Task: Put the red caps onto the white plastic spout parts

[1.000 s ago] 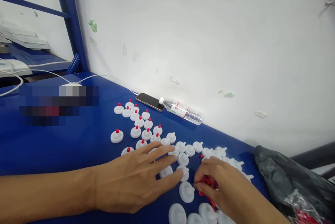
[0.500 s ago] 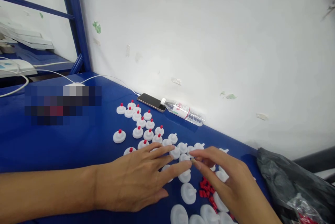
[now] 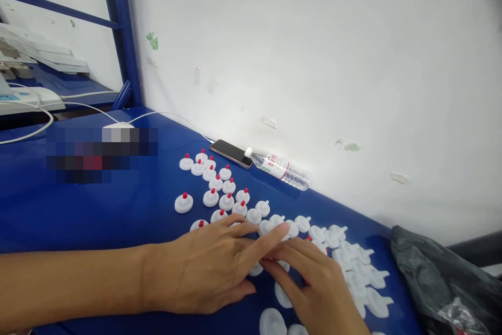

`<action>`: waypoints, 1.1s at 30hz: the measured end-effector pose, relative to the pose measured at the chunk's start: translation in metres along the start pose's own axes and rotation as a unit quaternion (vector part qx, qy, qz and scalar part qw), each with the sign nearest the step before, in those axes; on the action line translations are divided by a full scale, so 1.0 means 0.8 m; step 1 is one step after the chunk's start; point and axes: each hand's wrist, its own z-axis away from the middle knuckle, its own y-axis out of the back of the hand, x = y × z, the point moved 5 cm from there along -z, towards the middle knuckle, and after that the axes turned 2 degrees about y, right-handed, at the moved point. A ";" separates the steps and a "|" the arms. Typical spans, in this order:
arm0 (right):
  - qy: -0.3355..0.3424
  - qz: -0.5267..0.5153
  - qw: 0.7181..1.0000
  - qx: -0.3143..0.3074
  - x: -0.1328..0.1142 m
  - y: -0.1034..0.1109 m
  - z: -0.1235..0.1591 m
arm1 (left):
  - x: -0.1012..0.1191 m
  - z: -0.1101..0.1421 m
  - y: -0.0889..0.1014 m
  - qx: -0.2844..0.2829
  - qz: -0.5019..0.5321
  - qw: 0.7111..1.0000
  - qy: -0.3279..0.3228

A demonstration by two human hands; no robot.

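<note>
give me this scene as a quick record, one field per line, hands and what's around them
left hand: left hand, palm down over the caps, fingers spread
right hand: right hand, fingertips drawn together beside the left hand's fingers; any grip is hidden
red-tipped caps: white caps with red tips, standing beyond the left hand
plain caps: white caps without tips, around the right hand
phone: phone, lying flat by the wall
bottle: clear bottle, on its side
surface: blue table

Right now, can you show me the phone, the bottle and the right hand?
Phone (image 3: 231, 153): head view, on its dark screen.
Bottle (image 3: 277, 166): head view, on its label.
Right hand (image 3: 318, 274): head view, on its back.
</note>
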 end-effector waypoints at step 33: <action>-0.124 -0.159 0.978 0.054 -0.002 0.010 0.009 | 0.018 0.015 0.047 0.259 -0.095 0.951 -0.137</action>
